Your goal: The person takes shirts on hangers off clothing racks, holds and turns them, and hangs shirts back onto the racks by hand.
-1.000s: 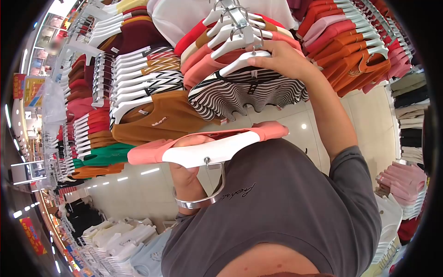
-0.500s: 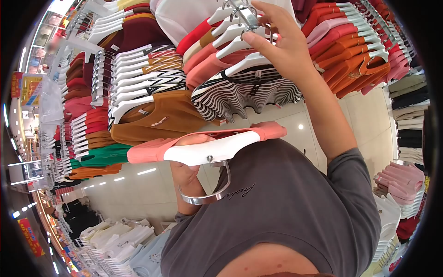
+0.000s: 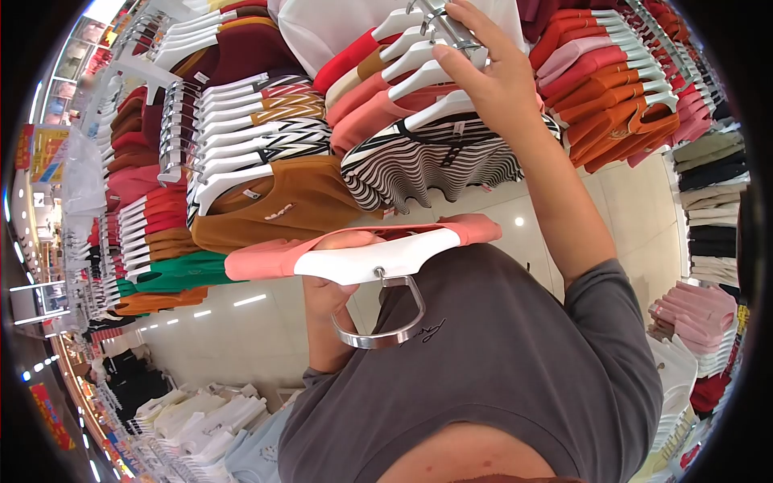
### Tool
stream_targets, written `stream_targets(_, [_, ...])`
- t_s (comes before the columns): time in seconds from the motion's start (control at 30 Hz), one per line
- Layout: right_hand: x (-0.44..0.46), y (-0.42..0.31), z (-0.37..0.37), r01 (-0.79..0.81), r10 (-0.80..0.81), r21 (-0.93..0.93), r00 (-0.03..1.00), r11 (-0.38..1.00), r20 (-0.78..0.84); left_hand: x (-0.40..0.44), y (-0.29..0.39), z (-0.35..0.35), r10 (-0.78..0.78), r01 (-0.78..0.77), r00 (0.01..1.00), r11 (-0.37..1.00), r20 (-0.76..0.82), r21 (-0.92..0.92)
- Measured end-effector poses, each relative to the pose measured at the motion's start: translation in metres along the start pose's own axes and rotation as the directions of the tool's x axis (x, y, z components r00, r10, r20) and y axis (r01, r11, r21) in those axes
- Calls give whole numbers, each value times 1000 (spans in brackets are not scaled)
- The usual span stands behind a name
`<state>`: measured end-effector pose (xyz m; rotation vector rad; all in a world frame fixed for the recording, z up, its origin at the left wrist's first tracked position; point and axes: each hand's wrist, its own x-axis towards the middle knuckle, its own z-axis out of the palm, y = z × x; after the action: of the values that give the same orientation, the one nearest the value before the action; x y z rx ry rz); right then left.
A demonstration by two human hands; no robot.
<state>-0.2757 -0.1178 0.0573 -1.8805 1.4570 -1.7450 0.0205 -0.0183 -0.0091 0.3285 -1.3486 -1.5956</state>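
Note:
My left hand [image 3: 328, 291] grips a white hanger [image 3: 366, 256] with a coral top [image 3: 262, 256] on it, held in front of my chest. The wide metal hook of this hanger points down toward me. Up at the rack, my right hand [image 3: 495, 76] has its thumb and index finger apart, touching the metal hanger hooks [image 3: 459, 39]; its other fingers are partly hidden. Below that hand hangs a black-and-white striped top [image 3: 435, 165], at the near end of a row with coral, beige and red tops.
A brown top [image 3: 282, 201] ends the row on the left. Orange tops [image 3: 616, 125] hang on the right, with folded trousers [image 3: 713, 197] beyond them. White clothes [image 3: 205, 414] hang at the lower left. Pale floor tiles [image 3: 241, 342] show between the racks.
The coral top and its hanger have shifted slightly right with my left hand. My right hand has moved slightly right along the hooks, its thumb lifting a little.

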Motion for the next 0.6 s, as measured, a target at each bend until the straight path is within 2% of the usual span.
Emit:
stream_targets(0.2, [0, -11, 2, -58, 58, 10, 998, 998, -11, 2, -2, -7, -38, 38, 999, 999, 24, -12])
stream_targets(0.3, [-2, -10, 3, -64, 66, 55, 997, 996, -26, 2, -1, -9, -77, 78, 997, 996, -27, 32])
stream_targets(0.4, [-3, -11, 5, -144, 148, 102, 988, 984, -34, 1, -1, -14, -108, 108, 994, 994, -21, 9])
stream_targets(0.5, [-2, -11, 7, -163, 168, 108, 985, 981, -46, 3, -3, -23, -96, 96, 995, 995, 7, -1])
stream_targets(0.57, [-2, -14, 8, -187, 200, 185, 978, 965, -57, 3, -3, -31, -114, 122, 987, 990, 115, -65])
stream_targets(0.6, [-2, -15, 8, -186, 200, 183, 978, 965, -60, 3, -2, -33, -114, 122, 986, 990, 119, -66])
